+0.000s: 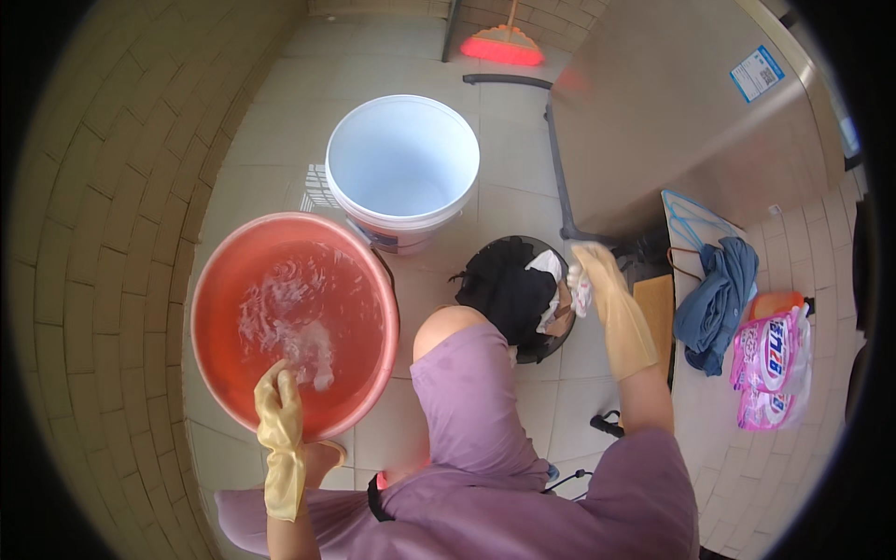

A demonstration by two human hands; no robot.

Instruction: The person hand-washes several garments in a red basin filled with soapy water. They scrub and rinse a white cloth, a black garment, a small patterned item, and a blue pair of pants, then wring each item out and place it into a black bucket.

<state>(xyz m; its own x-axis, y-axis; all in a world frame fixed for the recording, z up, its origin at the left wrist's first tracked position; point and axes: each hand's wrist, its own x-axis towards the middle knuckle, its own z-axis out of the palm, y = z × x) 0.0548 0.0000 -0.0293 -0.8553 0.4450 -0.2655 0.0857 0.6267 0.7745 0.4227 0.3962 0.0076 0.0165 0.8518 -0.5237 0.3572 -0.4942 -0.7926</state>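
Observation:
My left hand [280,402], in a yellow rubber glove, hovers over the near rim of a red plastic basin [203,308]. Its fingers are loosely bent and I see nothing in them. Rippling water [287,294] fills part of the basin, and a pale patch, cloth or foam, shows in it near the fingertips. To the right, my gloved right hand [602,280] grips a small white cloth [579,290] with reddish marks. That hand is just beside a dark round tub [535,350] heaped with black clothing [504,287] and some white fabric [547,262].
A white plastic bucket [402,161] stands behind the basin. At right, blue folded clothing [717,301], a blue hanger [689,217] and pink detergent bags [770,364] lie near a metal-sided appliance [672,119]. A red broom [502,49] is at the back; a tiled wall [119,231] runs along the left.

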